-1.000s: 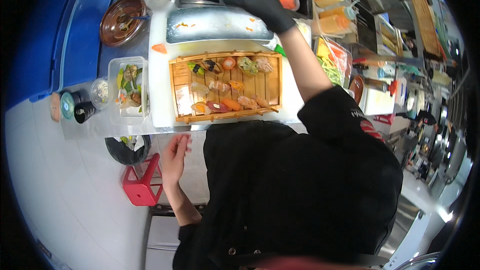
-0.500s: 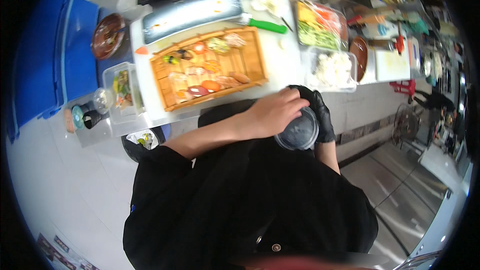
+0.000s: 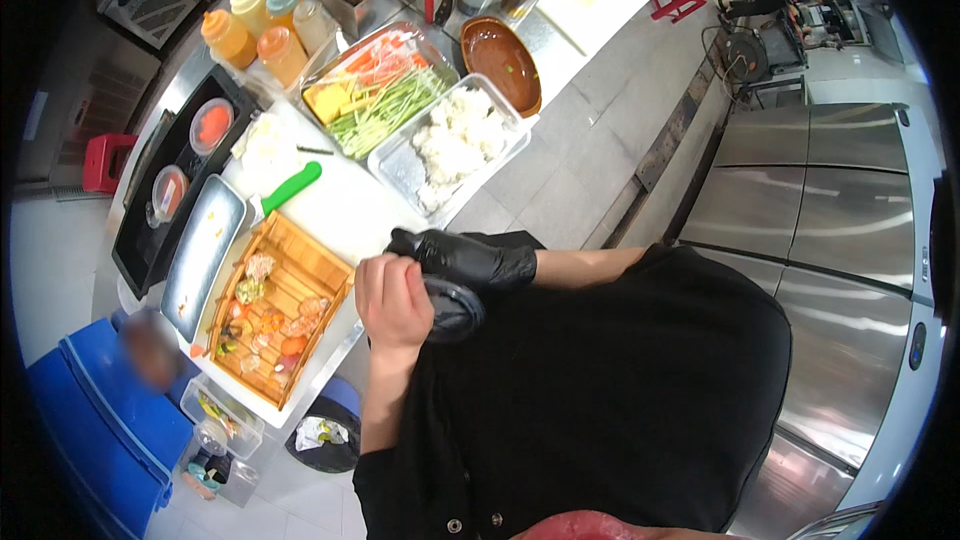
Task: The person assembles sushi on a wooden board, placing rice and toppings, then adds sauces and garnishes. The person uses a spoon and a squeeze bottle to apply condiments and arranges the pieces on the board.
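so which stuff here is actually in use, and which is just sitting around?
In use:
left hand
right hand
small dark round container, held between both hands

Sitting around:
wooden tray
green-handled knife
rice tub
squeeze bottles
brown bowl

A wooden sushi tray (image 3: 300,270) sits beside a green-handled knife (image 3: 290,188) and rice tub (image 3: 400,172)

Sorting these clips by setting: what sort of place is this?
Most likely a sushi kitchen in a restaurant: a wooden tray of sushi pieces, a tub of white rice, squeeze bottles of sauce, and steel fridges.
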